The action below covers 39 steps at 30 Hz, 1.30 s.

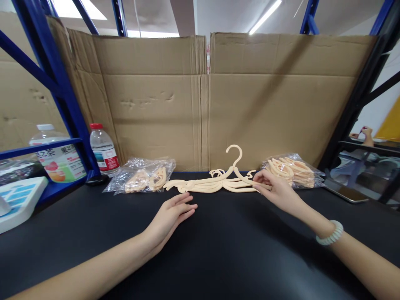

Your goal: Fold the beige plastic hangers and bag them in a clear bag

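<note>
On table [200,258], hanger [233,167] in right hand [276,191], bags [118,182] of cream pieces [300,178]

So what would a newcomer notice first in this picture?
Probably the cream hangers on the black table, one hook rising before the cardboard. The right hand pinches their right end; the left hand is open near their left. A red-capped bottle stands out at left.

Head camera: is looking forward and down from above the near side of the worktop [200,250].
Cardboard [281,104]: is facing the lens almost squarely, behind the far edge.
Left hand [171,214], right hand [278,189]: are showing close up, between lens and far edge.
</note>
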Each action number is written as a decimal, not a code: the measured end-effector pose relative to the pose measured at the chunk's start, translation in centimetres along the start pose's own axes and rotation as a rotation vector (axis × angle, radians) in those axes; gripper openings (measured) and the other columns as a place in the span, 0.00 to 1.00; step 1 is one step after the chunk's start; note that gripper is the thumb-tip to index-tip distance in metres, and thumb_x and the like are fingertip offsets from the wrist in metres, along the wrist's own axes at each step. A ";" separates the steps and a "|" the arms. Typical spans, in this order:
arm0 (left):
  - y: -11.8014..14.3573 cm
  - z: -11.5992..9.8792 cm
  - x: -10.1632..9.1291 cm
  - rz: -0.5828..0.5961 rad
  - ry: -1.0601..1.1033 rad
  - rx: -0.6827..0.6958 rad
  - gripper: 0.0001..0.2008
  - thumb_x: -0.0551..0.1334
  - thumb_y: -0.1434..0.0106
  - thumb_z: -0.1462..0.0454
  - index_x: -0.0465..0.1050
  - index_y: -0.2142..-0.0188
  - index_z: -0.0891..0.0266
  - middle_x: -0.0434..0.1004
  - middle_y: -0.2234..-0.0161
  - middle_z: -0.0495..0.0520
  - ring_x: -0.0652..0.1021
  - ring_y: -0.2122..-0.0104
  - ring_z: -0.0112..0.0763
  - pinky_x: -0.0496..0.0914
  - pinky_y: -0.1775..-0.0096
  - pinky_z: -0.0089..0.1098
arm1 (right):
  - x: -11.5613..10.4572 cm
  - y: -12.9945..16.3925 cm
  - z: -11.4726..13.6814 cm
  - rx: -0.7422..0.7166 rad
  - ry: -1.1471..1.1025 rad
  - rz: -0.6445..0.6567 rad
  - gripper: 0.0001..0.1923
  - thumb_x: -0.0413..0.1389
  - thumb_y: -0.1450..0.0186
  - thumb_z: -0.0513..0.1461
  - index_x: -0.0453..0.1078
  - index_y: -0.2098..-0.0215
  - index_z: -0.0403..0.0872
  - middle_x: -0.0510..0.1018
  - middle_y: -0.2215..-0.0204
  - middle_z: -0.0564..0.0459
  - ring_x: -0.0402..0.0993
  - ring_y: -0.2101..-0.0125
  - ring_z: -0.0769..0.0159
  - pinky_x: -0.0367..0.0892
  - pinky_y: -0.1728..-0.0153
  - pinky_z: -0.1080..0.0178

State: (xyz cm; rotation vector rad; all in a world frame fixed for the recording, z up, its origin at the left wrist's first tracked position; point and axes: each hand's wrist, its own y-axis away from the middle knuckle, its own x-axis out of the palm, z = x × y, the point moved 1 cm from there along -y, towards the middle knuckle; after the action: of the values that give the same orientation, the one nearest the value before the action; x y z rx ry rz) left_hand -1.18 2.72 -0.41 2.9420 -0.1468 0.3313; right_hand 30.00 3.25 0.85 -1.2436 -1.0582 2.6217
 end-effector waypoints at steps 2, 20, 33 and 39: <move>0.0 0.0 0.1 -0.023 0.031 0.031 0.25 0.63 0.47 0.72 0.64 0.49 0.66 0.65 0.43 0.64 0.77 0.54 0.41 0.72 0.51 0.37 | -0.1 0.2 0.2 0.001 -0.023 0.016 0.07 0.50 0.34 0.43 0.64 0.63 0.48 0.75 0.69 0.51 0.74 0.68 0.62 0.69 0.65 0.60; 0.1 0.9 -0.5 0.081 -0.323 0.284 0.22 0.65 0.43 0.53 0.71 0.54 0.66 0.72 0.70 0.51 0.65 0.74 0.25 0.60 0.72 0.28 | 0.8 1.9 3.1 -0.306 0.452 -0.021 0.07 0.50 0.31 0.36 0.70 0.59 0.46 0.77 0.66 0.48 0.69 0.62 0.58 0.65 0.60 0.56; 0.3 0.6 -0.2 0.058 -0.306 0.300 0.21 0.68 0.47 0.53 0.74 0.58 0.65 0.74 0.72 0.52 0.68 0.76 0.26 0.63 0.73 0.27 | 1.5 2.6 4.0 -0.210 0.668 -0.130 0.14 0.44 0.30 0.34 0.71 0.55 0.47 0.71 0.47 0.42 0.74 0.65 0.60 0.69 0.68 0.59; 0.4 0.6 -0.1 0.071 -0.305 0.315 0.20 0.68 0.47 0.54 0.75 0.59 0.66 0.72 0.74 0.50 0.68 0.76 0.26 0.63 0.72 0.27 | 2.0 2.2 3.3 -0.001 -0.041 -0.164 0.17 0.52 0.34 0.39 0.66 0.47 0.50 0.71 0.51 0.45 0.72 0.56 0.58 0.74 0.63 0.59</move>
State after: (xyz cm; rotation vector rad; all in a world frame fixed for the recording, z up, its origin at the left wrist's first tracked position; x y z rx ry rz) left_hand -1.22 2.21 -0.95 3.2886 -0.2611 -0.0990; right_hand 26.89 0.38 -0.35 -1.0584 -1.1166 2.5328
